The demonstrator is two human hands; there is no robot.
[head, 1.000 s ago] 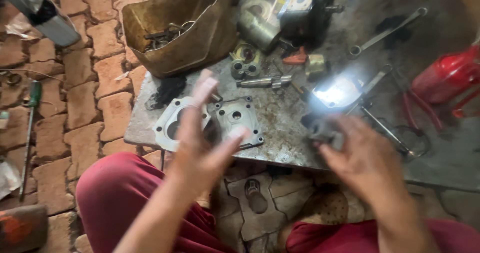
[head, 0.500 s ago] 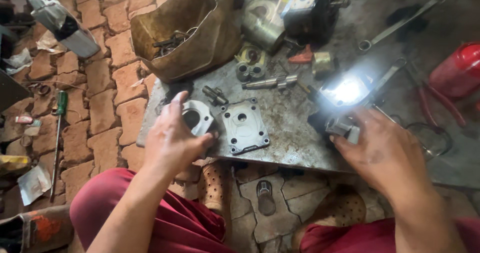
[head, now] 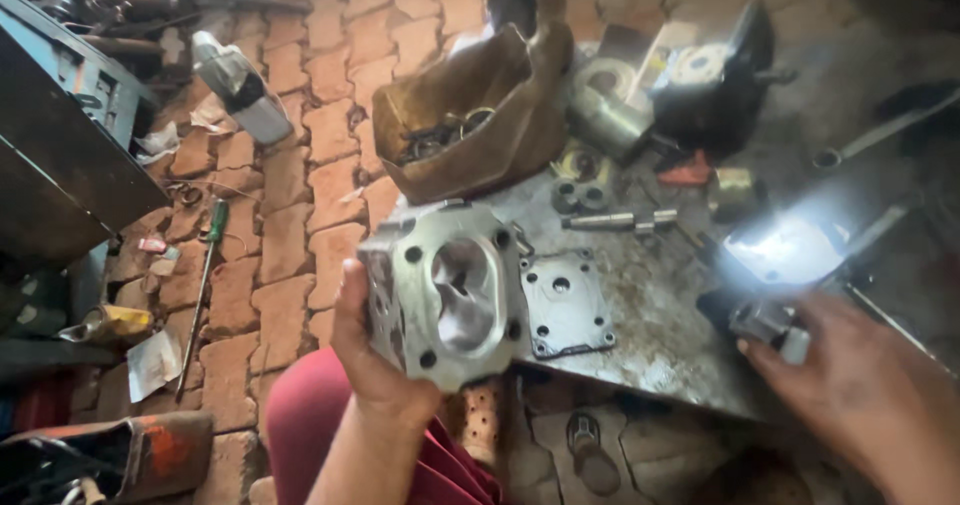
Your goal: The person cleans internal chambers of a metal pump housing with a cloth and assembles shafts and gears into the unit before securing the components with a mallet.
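Grey cast-metal housing block [head: 445, 295], with a large oval bore and small bolt holes round its face, is lifted off the bench at centre-left, tilted toward the camera; the left hand [head: 375, 360] grips it from below and from the left, thumb curled over its left edge, the other fingers hidden behind the casting; to the far left a green-handled screwdriver [head: 205, 270] lies on the brick floor [head: 300, 195], and a dark blue metal box [head: 65, 135] is cut off by the frame; just right of the block a flat square grey cover plate [head: 567, 305] lies on the stained metal bench top [head: 650, 315]; beyond it stands a worn brown bag [head: 480, 115] holding small parts too dark to make out; a slim steel shaft [head: 615, 220] lies further right; a bright glare [head: 785, 250] washes out the surface there; at near right the right hand [head: 860, 390] pinches a small grey metal piece [head: 770, 325] between thumb and fingertips, its shape blurred; the wrist is cut off by the frame.
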